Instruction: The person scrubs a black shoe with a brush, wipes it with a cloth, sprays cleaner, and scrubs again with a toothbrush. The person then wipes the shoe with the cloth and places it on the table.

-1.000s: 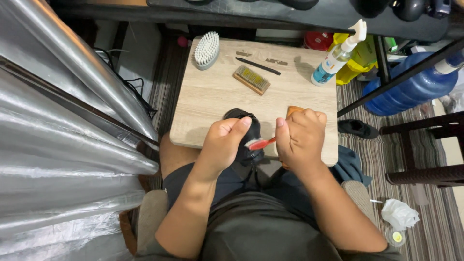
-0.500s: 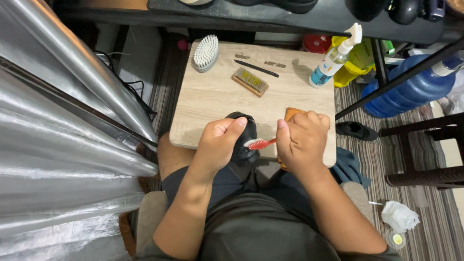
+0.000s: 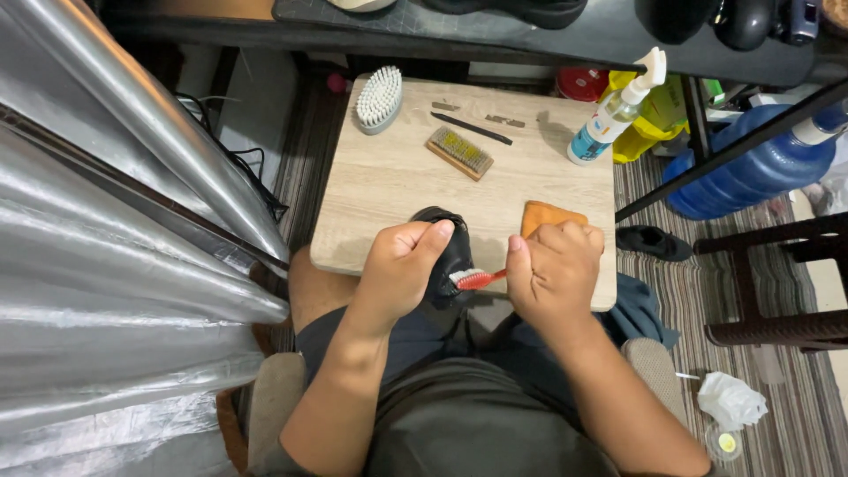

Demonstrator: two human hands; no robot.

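Little has shifted over the past second: the red-handled toothbrush [image 3: 477, 279] has edged slightly along the black leather shoe [image 3: 449, 256], which stays at the near edge of the small light wooden table [image 3: 389, 190]. The left hand [image 3: 402, 269] wraps curled fingers around the shoe; the right hand [image 3: 555, 269] clenches fingers together on the toothbrush handle. Just beyond the right knuckles lies an orange cloth [image 3: 546, 215]; farther off, a wooden brass-bristle brush [image 3: 459, 152], an oval white-bristled brush [image 3: 378, 99] and a white spray bottle [image 3: 609, 115].

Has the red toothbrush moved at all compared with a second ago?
No. The red toothbrush in the right hand sits at the same spot against the black shoe, just inside the near edge of the wooden table, as before.
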